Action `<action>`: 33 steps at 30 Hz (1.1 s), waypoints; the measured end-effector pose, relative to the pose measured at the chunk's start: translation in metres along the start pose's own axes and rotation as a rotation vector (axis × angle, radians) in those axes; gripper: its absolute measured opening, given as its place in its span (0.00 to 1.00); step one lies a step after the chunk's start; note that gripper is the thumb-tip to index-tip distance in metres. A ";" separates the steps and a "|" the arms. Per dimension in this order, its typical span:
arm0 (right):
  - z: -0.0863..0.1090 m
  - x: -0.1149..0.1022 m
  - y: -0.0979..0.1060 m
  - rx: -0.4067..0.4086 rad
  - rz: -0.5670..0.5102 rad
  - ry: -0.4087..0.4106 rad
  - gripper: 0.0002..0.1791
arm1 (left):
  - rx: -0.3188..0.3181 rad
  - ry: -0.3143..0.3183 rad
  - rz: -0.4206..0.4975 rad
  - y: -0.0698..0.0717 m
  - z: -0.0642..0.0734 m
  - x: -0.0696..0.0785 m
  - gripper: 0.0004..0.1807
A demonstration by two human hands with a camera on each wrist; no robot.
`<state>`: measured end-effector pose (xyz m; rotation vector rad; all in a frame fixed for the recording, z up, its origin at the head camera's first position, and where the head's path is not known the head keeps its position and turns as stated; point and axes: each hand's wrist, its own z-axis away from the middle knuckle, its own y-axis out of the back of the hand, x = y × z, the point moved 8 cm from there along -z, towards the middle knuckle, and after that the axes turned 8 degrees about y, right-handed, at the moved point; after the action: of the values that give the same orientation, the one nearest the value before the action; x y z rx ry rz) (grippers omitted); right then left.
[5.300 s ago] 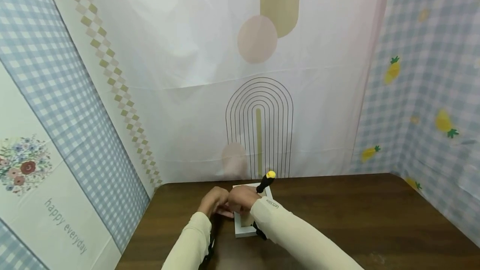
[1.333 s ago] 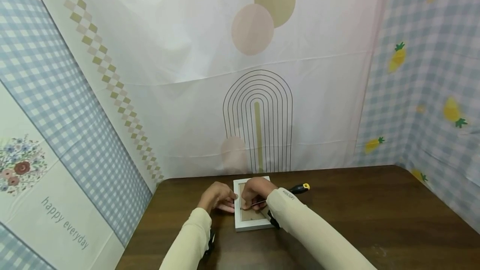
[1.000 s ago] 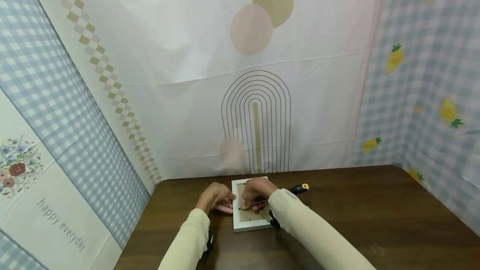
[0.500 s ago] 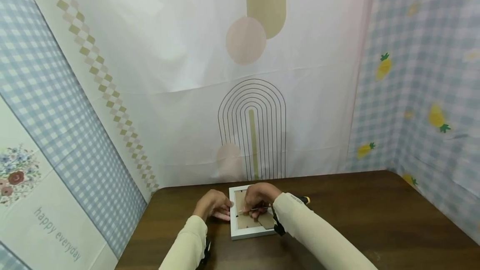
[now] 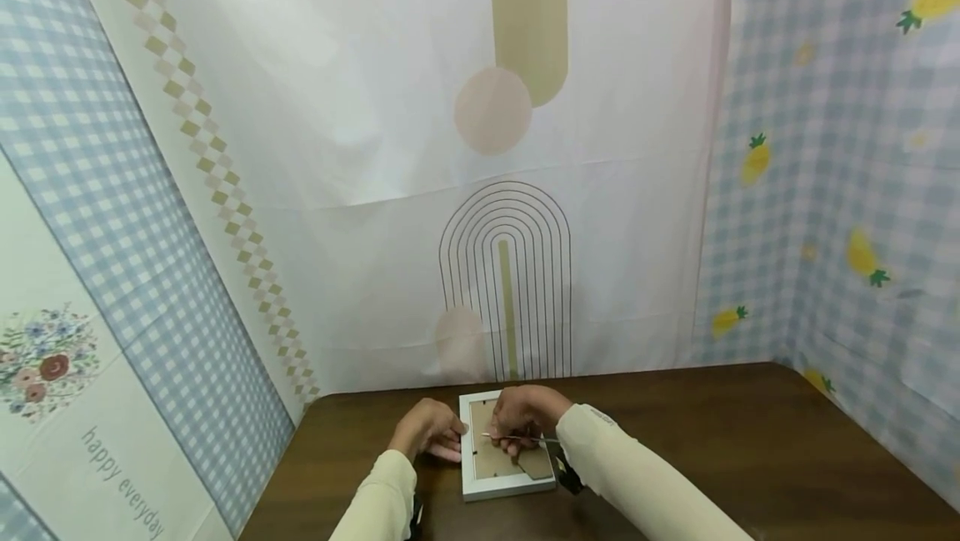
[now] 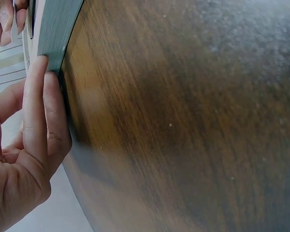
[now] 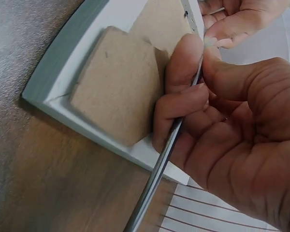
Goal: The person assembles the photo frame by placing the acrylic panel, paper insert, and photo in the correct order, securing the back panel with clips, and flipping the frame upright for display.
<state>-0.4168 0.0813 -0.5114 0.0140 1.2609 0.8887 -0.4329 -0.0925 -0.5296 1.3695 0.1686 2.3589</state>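
Observation:
A white picture frame (image 5: 501, 488) lies face down on the table, its brown backing board (image 5: 487, 459) showing. A loose-edged brown stand flap (image 7: 118, 87) is on the board. Small dark tabs (image 5: 475, 452) line the inner edge. My left hand (image 5: 428, 431) holds the left side: the thumb is at the top rim, and straight fingers (image 6: 35, 111) press the outer wall. Above the board, my right hand (image 5: 521, 420) pinches the thin metal shaft of a screwdriver (image 7: 164, 157). Its tip (image 5: 486, 436) points at the left rim, apart from the tab; the handle is hidden behind the right forearm.
The dark wooden table (image 5: 675, 441) extends to both sides of the frame. A white patterned cloth (image 5: 360, 274) hangs right behind its back edge, with checked cloth (image 5: 757, 257) at the right and left.
Earlier the screwdriver stood steeply, handle up, with both hands at the left rim. It then tilted low to the right. Lately its tip has drawn back from the left rim; the left hand stays put.

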 end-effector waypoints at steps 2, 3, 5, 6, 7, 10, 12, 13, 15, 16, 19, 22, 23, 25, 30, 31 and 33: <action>0.003 0.001 0.002 0.028 0.008 0.037 0.15 | -0.001 0.003 -0.005 -0.001 0.001 -0.002 0.03; 0.004 0.001 0.004 0.042 0.009 0.056 0.14 | -0.002 0.004 -0.008 -0.002 0.001 -0.002 0.02; 0.007 0.001 0.008 0.073 0.013 0.092 0.13 | -0.003 0.004 -0.012 -0.003 0.002 -0.003 0.02; 0.008 0.001 0.011 0.088 0.015 0.109 0.13 | -0.001 0.002 -0.015 -0.003 0.002 -0.003 0.02; 0.010 0.001 0.015 0.102 0.013 0.121 0.12 | 0.002 0.001 -0.015 -0.003 0.002 -0.003 0.02; 0.012 0.002 0.025 0.130 -0.007 0.142 0.09 | 0.010 -0.007 -0.012 -0.002 0.003 -0.002 0.02; 0.014 0.001 0.032 0.148 -0.006 0.150 0.08 | 0.012 -0.009 -0.011 -0.002 0.003 -0.002 0.02; 0.015 0.001 0.035 0.159 -0.002 0.155 0.07 | 0.011 -0.008 -0.012 -0.002 0.003 -0.002 0.02; 0.016 0.001 0.040 0.177 0.001 0.165 0.06 | 0.010 -0.006 -0.016 -0.002 0.002 -0.003 0.02; 0.017 0.001 0.042 0.192 0.010 0.167 0.06 | 0.010 -0.006 -0.018 -0.002 0.002 -0.003 0.02; 0.019 0.004 0.048 0.227 0.027 0.172 0.06 | 0.005 -0.006 -0.024 -0.003 0.001 -0.004 0.02; 0.020 0.008 0.055 0.259 0.035 0.167 0.09 | 0.001 -0.006 -0.020 -0.003 0.000 -0.004 0.02; 0.020 0.009 0.058 0.269 0.041 0.167 0.11 | 0.000 -0.005 -0.018 -0.003 0.000 -0.004 0.02; 0.021 0.010 0.063 0.296 0.056 0.172 0.14 | 0.000 -0.001 -0.012 -0.003 0.000 -0.004 0.03; 0.026 0.011 0.081 0.387 0.156 0.182 0.18 | -0.011 0.004 -0.007 -0.002 0.000 -0.001 0.03; 0.027 0.012 0.084 0.400 0.166 0.180 0.18 | -0.013 0.001 -0.008 -0.002 0.000 0.000 0.03; 0.029 0.015 0.091 0.418 0.160 0.163 0.18 | -0.016 -0.002 -0.011 -0.002 0.000 0.002 0.03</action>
<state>-0.4441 0.1653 -0.4711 0.3849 1.5976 0.7583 -0.4329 -0.0901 -0.5287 1.3606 0.1561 2.3450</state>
